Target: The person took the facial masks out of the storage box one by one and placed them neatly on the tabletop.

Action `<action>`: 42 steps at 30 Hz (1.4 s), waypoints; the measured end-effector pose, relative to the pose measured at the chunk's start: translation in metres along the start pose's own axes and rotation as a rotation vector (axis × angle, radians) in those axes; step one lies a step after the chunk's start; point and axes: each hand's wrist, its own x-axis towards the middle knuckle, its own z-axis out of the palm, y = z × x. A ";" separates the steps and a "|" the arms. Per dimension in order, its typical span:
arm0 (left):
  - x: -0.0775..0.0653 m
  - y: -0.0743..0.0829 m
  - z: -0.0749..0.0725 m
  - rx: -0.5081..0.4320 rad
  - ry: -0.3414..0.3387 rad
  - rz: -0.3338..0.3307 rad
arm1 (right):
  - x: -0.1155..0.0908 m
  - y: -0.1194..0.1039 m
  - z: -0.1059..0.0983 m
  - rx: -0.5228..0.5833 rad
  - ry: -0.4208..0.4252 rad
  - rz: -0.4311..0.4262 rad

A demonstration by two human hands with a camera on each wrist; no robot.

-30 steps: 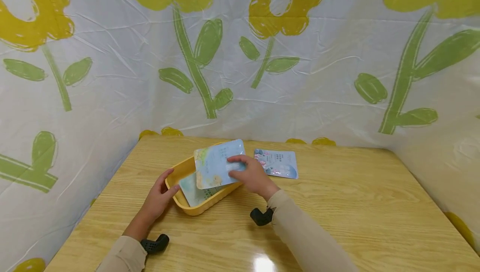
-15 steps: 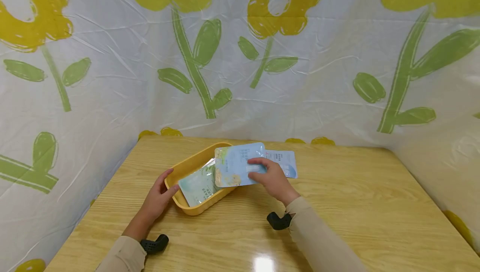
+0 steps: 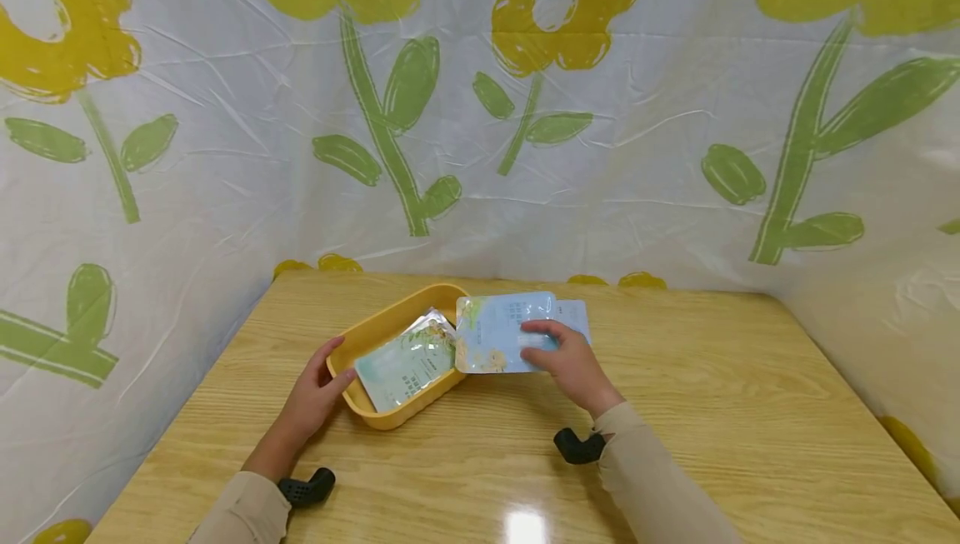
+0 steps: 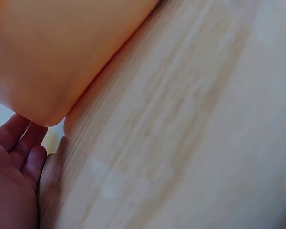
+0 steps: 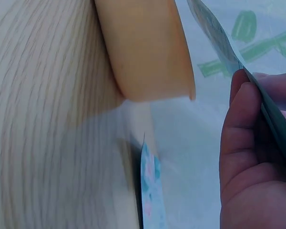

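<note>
My right hand [image 3: 573,373] pinches a light blue sheet mask packet [image 3: 495,319] by its right edge, fingers above and below it in the right wrist view. The packet is raised, its left edge close to the right side of a yellow plastic basket [image 3: 397,417]. My left hand [image 3: 311,398] grips the basket's left end, thumb over the rim and fingers around the outside. Pale green mask packets [image 3: 401,369] lie stacked in the basket. Another blue packet [image 3: 577,315] lies on the table, mostly hidden under the held one; its flowered end [image 5: 150,186] shows in the right wrist view.
The basket stands on a wood-grain table [image 3: 712,411]. A white curtain [image 3: 645,219] printed with yellow flowers closes off the back and both sides. Black wrist mounts [image 3: 577,446] sit on both forearms.
My right hand has carried the blue packet rightward from over the basket to over the packet on the table. More of the green packets now shows. My left hand stays on the basket.
</note>
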 end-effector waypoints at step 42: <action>0.000 0.001 0.000 0.017 0.009 -0.006 | -0.037 0.039 -0.024 0.031 0.117 0.243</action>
